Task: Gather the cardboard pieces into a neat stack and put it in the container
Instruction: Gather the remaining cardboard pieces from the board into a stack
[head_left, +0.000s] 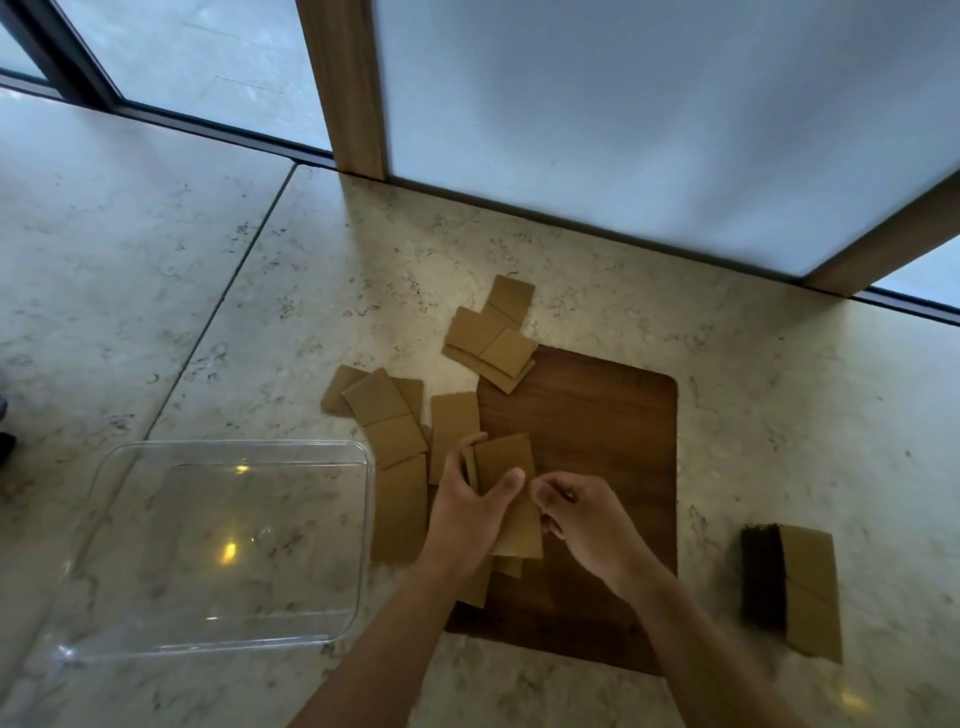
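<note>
Gathering is under way in the head view: the left hand (467, 512) is closing its fingers (511, 480) around a small stack of cardboard pieces (506, 467) over the wooden board (597, 415), while the right hand (587, 519) is pinching loosely at the stack's right edge, seemingly squaring it. More loose pieces (395, 415) are lying left and far on the floor (753, 374). The clear container (358, 457) is sitting empty, near left. Next, picking up the remaining pieces seems due.

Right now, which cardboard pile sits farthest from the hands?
The cardboard stack beside the dark block, right of the wooden board; every other piece lies left of it.
</note>
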